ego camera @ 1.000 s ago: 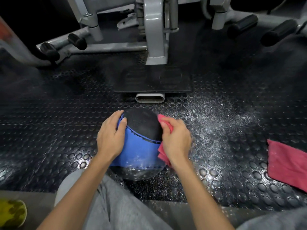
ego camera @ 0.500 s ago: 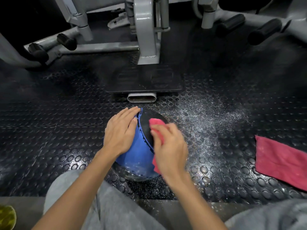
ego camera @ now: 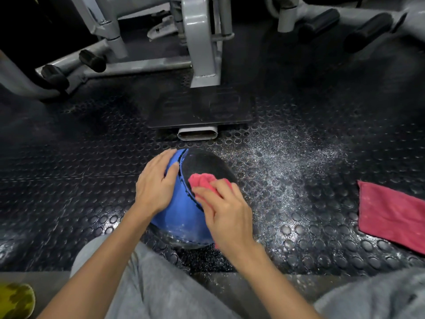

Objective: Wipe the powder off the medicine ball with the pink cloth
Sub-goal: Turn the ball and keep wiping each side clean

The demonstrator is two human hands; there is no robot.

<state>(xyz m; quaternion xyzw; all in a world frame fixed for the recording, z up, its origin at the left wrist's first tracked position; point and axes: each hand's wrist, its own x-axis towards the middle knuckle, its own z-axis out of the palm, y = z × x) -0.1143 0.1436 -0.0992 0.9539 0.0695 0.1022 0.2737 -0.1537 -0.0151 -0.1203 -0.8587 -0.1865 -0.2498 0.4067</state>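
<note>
1. medicine ball [ego camera: 184,215] sits on the studded floor [ego camera: 69,192], near centre.
2. left hand [ego camera: 156,185] – fingers flat on its blue side.
3. right hand [ego camera: 226,212] presses the bunched pink cloth [ego camera: 202,180] onto the black panel – powder [ego camera: 287,162] lies right.

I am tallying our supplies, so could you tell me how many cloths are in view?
2. The wiping cloth is bunched under the right hand on the ball; a spare cloth lies flat on the floor at right. More may be hidden.
</note>
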